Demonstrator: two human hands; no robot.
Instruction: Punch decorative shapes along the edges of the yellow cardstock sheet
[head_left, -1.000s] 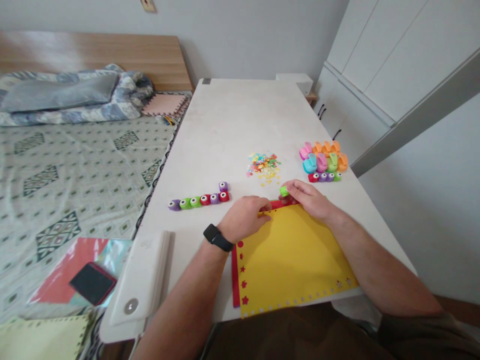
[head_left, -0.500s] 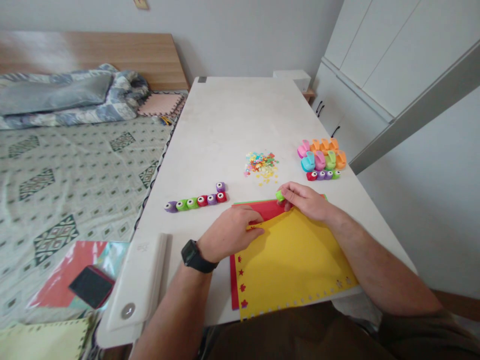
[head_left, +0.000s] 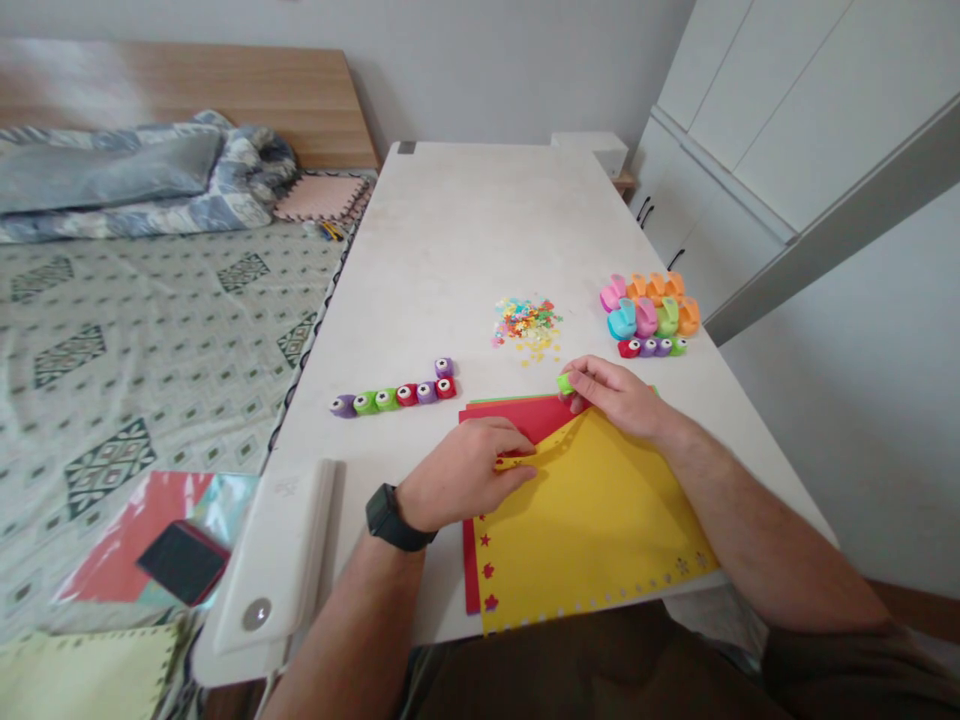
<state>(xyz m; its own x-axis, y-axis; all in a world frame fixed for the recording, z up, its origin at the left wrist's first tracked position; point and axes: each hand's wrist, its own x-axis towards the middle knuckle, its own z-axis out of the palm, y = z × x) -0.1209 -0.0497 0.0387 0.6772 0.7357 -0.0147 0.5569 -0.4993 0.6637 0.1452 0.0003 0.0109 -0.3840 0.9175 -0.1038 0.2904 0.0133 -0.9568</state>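
Note:
A yellow sheet of paper [head_left: 592,530] lies in front of me, its far edge lifted and bent, with small shapes cut out along its left and near edges. My left hand [head_left: 469,470] grips its far left part between thumb and fingers. A small green craft punch [head_left: 565,383] is pinched in my right hand [head_left: 619,395] at the raised far edge; the fingers partly hide it, and whether paper sits in its slot cannot be seen. Under the yellow sheet, red paper [head_left: 510,412] shows through the star and leaf cut-outs.
Small punches [head_left: 386,400] form a row at the left. Beyond my hands lies a pile of colourful paper cut-outs [head_left: 527,322]. Larger punches [head_left: 645,315] stand at the right. A white laminator-like device [head_left: 274,560] occupies the near left corner, beside a bed [head_left: 187,380] with a phone [head_left: 184,562].
My right hand has tilted the green punch slightly, and the far edge of the yellow sheet is folded up more, showing punched holes along it. My left hand keeps its grip.

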